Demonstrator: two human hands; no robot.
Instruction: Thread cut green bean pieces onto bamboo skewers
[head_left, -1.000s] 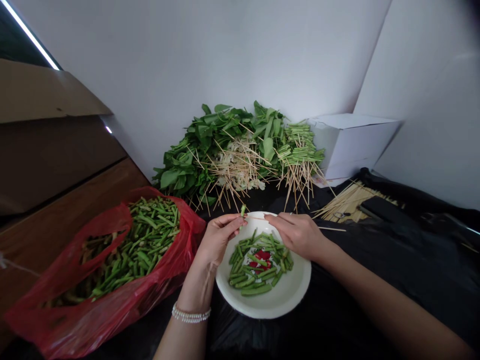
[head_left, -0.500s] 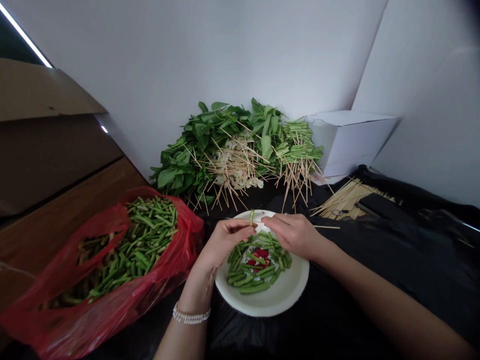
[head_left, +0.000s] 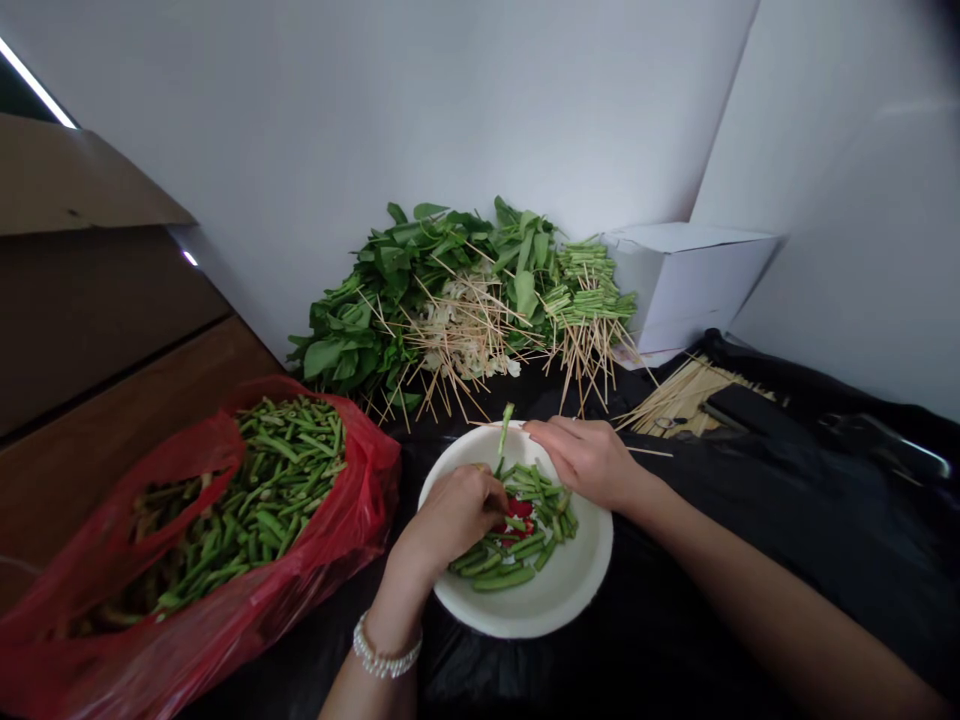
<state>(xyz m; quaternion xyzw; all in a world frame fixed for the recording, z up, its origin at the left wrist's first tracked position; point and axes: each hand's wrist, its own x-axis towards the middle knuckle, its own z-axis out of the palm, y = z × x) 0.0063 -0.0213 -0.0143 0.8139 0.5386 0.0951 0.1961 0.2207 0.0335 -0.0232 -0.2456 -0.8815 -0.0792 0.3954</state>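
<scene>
A white bowl (head_left: 555,600) holds several cut green bean pieces (head_left: 525,545) over a red pattern. My left hand (head_left: 454,515) reaches down into the bowl, its fingers curled onto the bean pieces. My right hand (head_left: 585,458) hovers over the bowl's far rim, pinching a thin bamboo skewer (head_left: 510,424) with one green bean piece (head_left: 506,420) threaded on its left end.
A red plastic bag (head_left: 225,600) full of cut beans lies at the left. Piles of skewered leafy greens (head_left: 390,290), pale vegetable skewers (head_left: 469,335) and bean skewers (head_left: 589,290) lie behind. A white box (head_left: 682,280) and loose bamboo skewers (head_left: 679,400) sit at the right on black sheeting.
My left hand has let go of the bean piece on the skewer and dropped into the bowl. My right hand still holds the skewer, shifted slightly.
</scene>
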